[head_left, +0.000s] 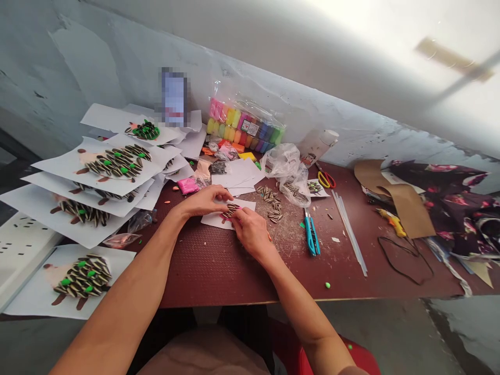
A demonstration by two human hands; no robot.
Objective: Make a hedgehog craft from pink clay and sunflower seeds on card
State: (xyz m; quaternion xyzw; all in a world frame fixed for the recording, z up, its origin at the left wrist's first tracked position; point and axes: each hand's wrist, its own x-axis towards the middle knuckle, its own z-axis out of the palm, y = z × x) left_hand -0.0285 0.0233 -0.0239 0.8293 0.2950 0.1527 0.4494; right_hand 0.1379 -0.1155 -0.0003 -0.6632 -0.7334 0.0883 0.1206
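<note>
My left hand (205,202) lies with its fingertips at the edge of a small white paper sheet (213,221), holding nothing I can see. My right hand (250,232) sits over the sheet, its fingertips on a small cluster of striped sunflower seeds (231,210). Loose seeds (271,205) lie scattered just to the right on the dark red board (219,271). Several finished paper sheets with seed-covered hedgehog pictures (117,166) are stacked at the left, and another (82,278) lies nearer me.
Behind my hands are a bag of coloured modelling clay (244,125), a clear plastic bag (287,169), yellow-handled scissors (326,179) and a blue utility knife (311,234). Glue sticks (347,229), a yellow glue gun (392,222) and floral cloth (437,203) lie to the right.
</note>
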